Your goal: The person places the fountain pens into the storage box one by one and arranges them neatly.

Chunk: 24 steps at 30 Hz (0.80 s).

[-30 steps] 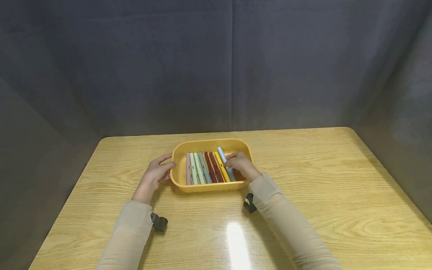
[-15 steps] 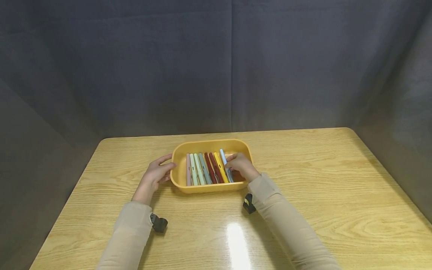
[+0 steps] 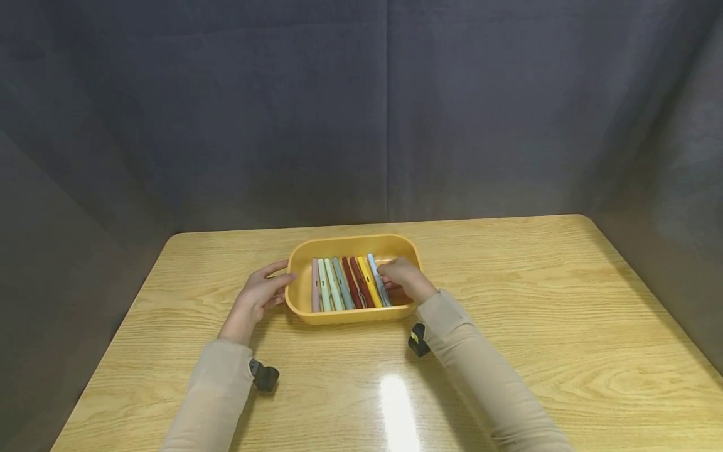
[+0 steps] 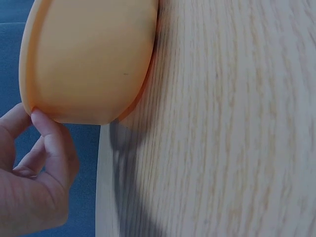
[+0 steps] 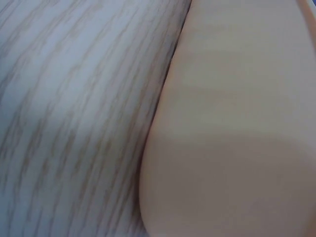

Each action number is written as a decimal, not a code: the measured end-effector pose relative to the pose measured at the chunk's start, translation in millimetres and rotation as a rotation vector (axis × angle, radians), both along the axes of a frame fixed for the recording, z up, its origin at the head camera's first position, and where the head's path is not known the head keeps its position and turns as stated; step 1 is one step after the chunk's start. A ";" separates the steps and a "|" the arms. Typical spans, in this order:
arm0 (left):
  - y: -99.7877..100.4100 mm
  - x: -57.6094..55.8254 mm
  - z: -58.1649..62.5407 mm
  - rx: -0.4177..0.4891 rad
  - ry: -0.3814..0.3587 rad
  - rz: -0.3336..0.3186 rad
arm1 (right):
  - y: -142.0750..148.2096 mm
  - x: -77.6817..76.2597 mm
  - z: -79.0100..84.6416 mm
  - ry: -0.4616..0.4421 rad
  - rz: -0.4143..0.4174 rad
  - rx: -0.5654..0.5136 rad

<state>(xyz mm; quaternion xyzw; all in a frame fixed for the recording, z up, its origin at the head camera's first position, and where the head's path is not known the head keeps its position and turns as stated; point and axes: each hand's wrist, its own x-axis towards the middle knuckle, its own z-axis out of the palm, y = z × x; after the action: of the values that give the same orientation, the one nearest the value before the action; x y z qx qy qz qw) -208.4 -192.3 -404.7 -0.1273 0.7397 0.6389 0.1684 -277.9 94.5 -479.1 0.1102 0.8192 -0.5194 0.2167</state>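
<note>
While left hand (image 3: 257, 295) steadies orange oval plastic tub (image 3: 299, 257) | right hand (image 3: 402, 276) pinches pale-blue flat case (image 3: 375, 282) | risk: neighbouring cases topple if nudged.

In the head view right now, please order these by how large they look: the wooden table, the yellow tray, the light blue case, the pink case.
1. wooden table, by far the largest.
2. yellow tray.
3. light blue case and pink case: they look about alike, and the right hand partly hides the blue one, so I do not rank them.
</note>
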 end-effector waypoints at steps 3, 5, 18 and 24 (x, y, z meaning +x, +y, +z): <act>-0.6 0.2 0.5 0.001 0.001 0.001 | -2.3 16.8 25.4 0.003 0.020 -0.012; -1.0 0.3 0.8 0.001 0.003 -0.003 | -4.1 26.1 40.6 -0.008 0.021 -0.025; 1.3 2.7 7.7 -0.076 0.012 0.014 | 8.1 -13.2 -10.9 -0.038 0.041 -0.099; 1.3 4.8 9.7 -0.121 0.012 0.017 | 0.7 23.8 54.2 -0.050 0.082 -0.150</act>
<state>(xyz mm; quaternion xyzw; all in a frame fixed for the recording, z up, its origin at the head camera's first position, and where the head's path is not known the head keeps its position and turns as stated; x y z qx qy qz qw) -203.6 -191.0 -395.0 -0.1397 0.7769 0.5951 0.1509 -254.2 95.2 -424.9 0.0729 0.7762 -0.5670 0.2661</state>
